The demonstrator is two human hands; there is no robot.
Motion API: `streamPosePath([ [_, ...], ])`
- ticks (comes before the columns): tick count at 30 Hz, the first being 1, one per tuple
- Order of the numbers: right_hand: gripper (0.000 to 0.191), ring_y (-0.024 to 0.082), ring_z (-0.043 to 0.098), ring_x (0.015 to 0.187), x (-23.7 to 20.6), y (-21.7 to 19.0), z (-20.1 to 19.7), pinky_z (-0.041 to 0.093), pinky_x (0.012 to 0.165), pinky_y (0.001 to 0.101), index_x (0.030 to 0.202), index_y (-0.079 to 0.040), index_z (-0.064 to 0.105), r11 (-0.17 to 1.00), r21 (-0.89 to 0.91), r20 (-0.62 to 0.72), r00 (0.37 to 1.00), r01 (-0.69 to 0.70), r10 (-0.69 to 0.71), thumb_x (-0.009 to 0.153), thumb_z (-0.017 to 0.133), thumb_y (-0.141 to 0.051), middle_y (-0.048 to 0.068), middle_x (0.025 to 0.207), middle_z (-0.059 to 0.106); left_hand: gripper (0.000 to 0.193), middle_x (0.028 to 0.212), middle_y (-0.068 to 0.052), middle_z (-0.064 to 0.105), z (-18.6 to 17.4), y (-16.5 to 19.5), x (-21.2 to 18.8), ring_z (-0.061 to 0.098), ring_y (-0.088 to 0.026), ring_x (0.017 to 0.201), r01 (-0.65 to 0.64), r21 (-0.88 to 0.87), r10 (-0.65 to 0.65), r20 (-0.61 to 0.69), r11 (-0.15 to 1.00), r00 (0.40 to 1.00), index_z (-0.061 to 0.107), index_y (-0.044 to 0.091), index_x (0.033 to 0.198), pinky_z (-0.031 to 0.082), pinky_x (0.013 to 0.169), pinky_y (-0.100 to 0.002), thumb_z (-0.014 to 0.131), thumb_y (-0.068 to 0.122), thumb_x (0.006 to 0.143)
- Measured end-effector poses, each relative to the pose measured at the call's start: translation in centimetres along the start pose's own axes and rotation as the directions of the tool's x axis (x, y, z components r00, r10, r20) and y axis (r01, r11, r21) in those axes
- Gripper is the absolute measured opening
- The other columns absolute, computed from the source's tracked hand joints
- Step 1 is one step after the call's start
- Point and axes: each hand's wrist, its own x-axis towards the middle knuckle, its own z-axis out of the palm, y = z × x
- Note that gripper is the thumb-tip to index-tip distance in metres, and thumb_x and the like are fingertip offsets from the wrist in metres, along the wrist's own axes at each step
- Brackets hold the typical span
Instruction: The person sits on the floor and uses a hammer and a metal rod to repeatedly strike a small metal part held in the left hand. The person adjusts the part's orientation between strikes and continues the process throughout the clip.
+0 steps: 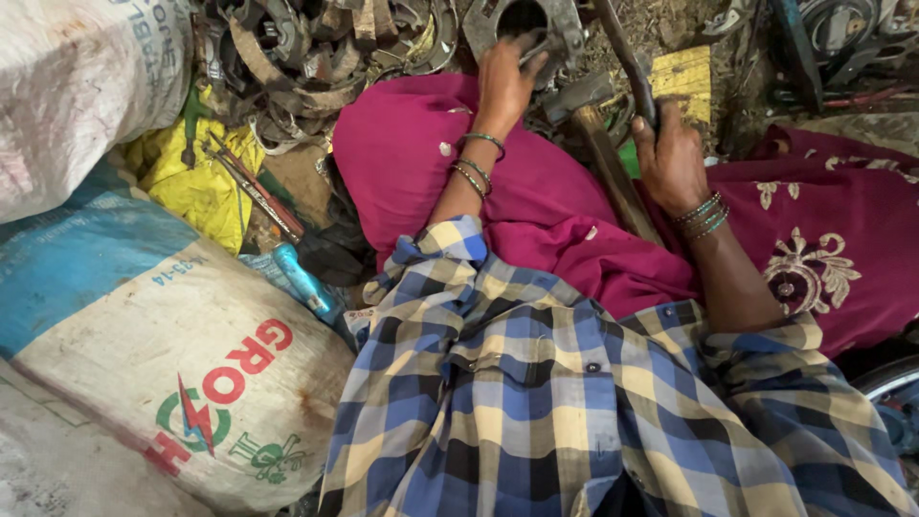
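My left hand (504, 81) reaches forward and grips a grey metal ring-shaped part (525, 21) at the top of the view. My right hand (670, 158) is closed around a dark metal rod (622, 53) that slants up and to the left. A hammer with a wooden handle (613, 172) lies across my magenta-clothed lap between the two hands, its metal head (579, 94) near the ring part. Bangles circle both wrists. I wear a blue, black and cream checked shirt.
A heap of rusty curved metal scrap (306, 48) lies at the upper left. White woven sacks (182, 354) crowd the left side. A yellow cloth (201, 182), a screwdriver with a blue handle (302, 278) and a yellow block (684, 72) lie nearby.
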Motion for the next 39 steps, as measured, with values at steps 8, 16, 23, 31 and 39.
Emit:
streamPosePath([
  [8, 0.026, 0.051, 0.059, 0.071, -0.1, -0.3, 0.3, 0.044, 0.062, 0.0579, 0.117, 0.004, 0.047, 0.999, -0.033, 0.008, 0.999, 0.04, -0.039, 0.114, 0.06, -0.02, 0.03, 0.077, 0.059, 0.021, 0.101, -0.017, 0.063, -0.9, 1.5, -0.4, 0.064, -0.039, 0.096, 0.143, 0.14, -0.146, 0.013, 0.98, 0.989, 0.079, 0.021, 0.108, 0.053, 0.081, -0.049, 0.07, 0.032, 0.092],
  [16, 0.027, 0.051, 0.061, 0.071, -0.3, 0.5, 1.0, 0.047, 0.063, 0.0577, 0.114, 0.002, 0.048, 0.994, -0.097, 0.028, 0.998, 0.052, -0.05, 0.113, 0.06, -0.022, 0.028, 0.077, 0.061, 0.02, 0.102, -0.019, 0.063, -0.2, 1.0, -0.8, 0.061, -0.036, 0.098, 0.153, 0.167, -0.151, -0.024, 0.974, 0.988, 0.081, 0.018, 0.103, 0.054, 0.078, -0.045, 0.075, 0.027, 0.088],
  [23, 0.026, 0.039, 0.059, 0.054, 0.2, 0.8, 2.4, 0.049, 0.052, 0.0512, 0.114, 0.0, 0.045, 0.985, -0.174, 0.113, 0.993, 0.0, 0.02, 0.115, 0.055, -0.024, 0.02, 0.066, 0.06, 0.018, 0.101, -0.016, 0.064, -0.1, 1.0, -0.9, 0.063, -0.036, 0.099, 0.147, 0.195, -0.156, 0.035, 0.97, 0.987, 0.08, 0.016, 0.102, 0.054, 0.083, -0.046, 0.073, 0.027, 0.09],
  [31, 0.029, 0.042, 0.063, 0.065, -1.8, -0.2, 0.2, 0.05, 0.057, 0.0491, 0.128, 0.004, 0.044, 0.97, -0.025, -0.121, 0.962, 0.244, -0.245, 0.115, 0.053, -0.02, 0.021, 0.082, 0.065, 0.019, 0.101, -0.014, 0.064, 0.1, 0.7, -1.4, 0.063, -0.036, 0.1, 0.134, 0.177, -0.136, 0.001, 0.975, 0.991, 0.079, 0.015, 0.103, 0.054, 0.086, -0.047, 0.073, 0.028, 0.091],
  [39, 0.031, 0.041, 0.06, 0.06, 0.6, -0.2, 0.3, 0.047, 0.054, 0.0517, 0.119, 0.001, 0.046, 0.99, -0.134, -0.052, 0.998, -0.05, 0.043, 0.12, 0.055, -0.029, 0.022, 0.071, 0.061, 0.02, 0.102, -0.015, 0.065, -0.1, 1.1, -0.9, 0.063, -0.038, 0.1, 0.166, 0.226, -0.177, 0.031, 0.96, 0.984, 0.079, 0.016, 0.101, 0.054, 0.081, -0.049, 0.073, 0.029, 0.087],
])
